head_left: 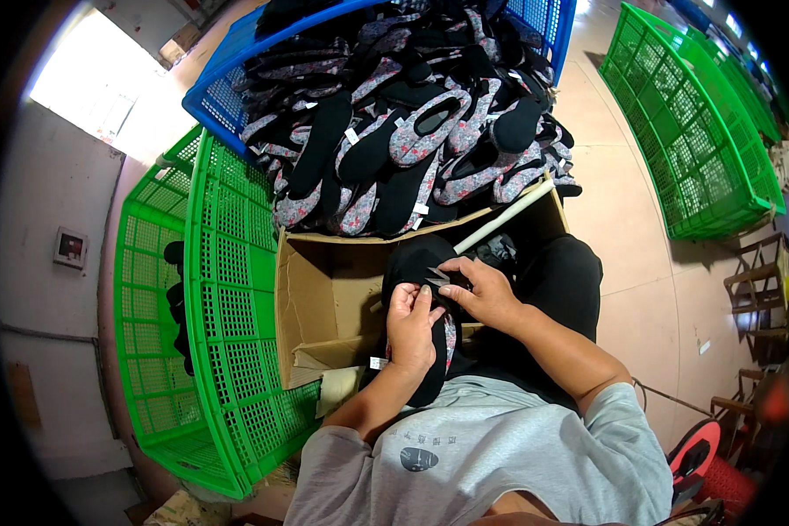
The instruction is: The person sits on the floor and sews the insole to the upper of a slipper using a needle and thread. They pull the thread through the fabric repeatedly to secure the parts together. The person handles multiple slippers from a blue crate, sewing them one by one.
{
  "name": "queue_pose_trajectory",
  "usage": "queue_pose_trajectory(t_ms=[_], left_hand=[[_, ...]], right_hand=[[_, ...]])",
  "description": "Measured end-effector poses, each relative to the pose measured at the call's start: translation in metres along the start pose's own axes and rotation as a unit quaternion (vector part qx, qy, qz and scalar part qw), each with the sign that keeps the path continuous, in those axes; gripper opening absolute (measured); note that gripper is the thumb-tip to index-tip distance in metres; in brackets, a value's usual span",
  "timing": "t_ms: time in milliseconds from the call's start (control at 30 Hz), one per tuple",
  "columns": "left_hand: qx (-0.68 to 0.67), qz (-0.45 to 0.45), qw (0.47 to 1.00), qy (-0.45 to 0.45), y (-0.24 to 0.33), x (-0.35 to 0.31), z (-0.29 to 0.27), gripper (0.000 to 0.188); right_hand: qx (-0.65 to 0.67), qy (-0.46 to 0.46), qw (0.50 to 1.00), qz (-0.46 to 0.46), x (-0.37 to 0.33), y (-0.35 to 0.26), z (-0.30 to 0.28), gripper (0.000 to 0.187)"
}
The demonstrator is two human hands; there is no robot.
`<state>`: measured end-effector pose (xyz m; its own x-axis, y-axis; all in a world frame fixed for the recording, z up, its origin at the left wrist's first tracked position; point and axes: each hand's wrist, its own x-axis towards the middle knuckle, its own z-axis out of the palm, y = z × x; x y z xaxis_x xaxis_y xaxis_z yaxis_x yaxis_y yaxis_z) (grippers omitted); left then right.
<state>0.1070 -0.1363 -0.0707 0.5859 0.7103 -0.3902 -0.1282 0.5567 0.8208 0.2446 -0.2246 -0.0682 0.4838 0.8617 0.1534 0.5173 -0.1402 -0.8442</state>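
My left hand (410, 330) is closed on a slipper (428, 386) with a black sole, a flowered edge and a small white tag. The slipper lies over my lap, partly covered by the hand. In my right hand (484, 294) is a small pair of metal thread snips (436, 278). Their blades are apart and point left, just above the left thumb and against the black cloth. Whether a thread lies between the blades is too small to tell.
A cardboard box (305, 302) stands before my knees, with a pale tube (504, 215) across it. Beyond it, a blue crate (212, 95) overflows with flowered black slippers (386, 145). Green crates (223, 351) stand at my left, and another green crate (684, 131) at the far right.
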Motion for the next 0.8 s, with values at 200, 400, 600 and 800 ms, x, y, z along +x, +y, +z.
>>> queue_pose_trajectory(t_ms=[200,400,600,800], left_hand=[[0.011,-0.004,1.0,-0.003,0.0015,-0.0009,0.0005,0.006],[0.012,-0.005,1.0,-0.01,0.0024,-0.0018,0.002,0.006],[0.009,-0.005,1.0,-0.022,0.0021,-0.001,0.0008,0.006],[-0.003,-0.006,1.0,-0.024,0.0032,-0.0028,0.0008,0.006]], right_hand=[[-0.003,-0.007,1.0,-0.001,0.0013,-0.0049,-0.0033,0.033],[-0.002,-0.007,1.0,0.001,0.0012,-0.0039,-0.0022,0.034],[-0.019,-0.01,1.0,-0.009,0.0016,-0.0005,-0.0014,0.035],[0.008,0.004,1.0,-0.01,0.0016,-0.0007,-0.0009,0.033]])
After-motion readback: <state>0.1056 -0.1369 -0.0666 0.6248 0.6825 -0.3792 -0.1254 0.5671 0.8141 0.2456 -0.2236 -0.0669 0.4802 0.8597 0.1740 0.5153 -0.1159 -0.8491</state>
